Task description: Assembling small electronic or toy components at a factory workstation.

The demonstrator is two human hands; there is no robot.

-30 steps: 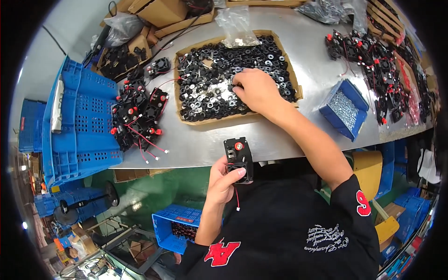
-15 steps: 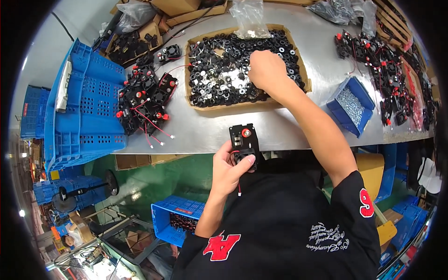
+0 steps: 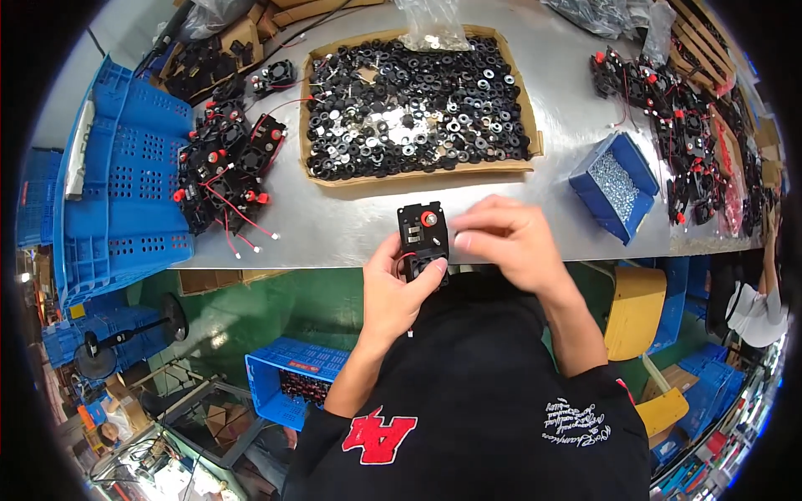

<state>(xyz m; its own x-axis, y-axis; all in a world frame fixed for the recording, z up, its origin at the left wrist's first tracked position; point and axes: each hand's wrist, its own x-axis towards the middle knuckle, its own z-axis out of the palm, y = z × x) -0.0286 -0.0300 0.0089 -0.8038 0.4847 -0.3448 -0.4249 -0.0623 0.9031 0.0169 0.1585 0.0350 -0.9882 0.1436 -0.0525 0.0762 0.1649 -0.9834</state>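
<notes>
Left hand (image 3: 393, 294): I clasp the black fan part (image 3: 424, 232), thumb pressed on its lower end, at the near edge of the table (image 3: 355, 230);
Right hand (image 3: 520, 246): curled just beside the part; I cannot tell whether it pinches anything;
Cardboard tray (image 3: 334, 179): full of rings (image 3: 409, 149);

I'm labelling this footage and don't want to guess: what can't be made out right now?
- Head view: what the right hand pinches, if anything; too small and partly covered by the hand itself.
- Head view: the underside of the black fan assembly, hidden by its top and the left hand.
- Head view: the clear plastic bag's far end, cut off by the upper edge.
</notes>
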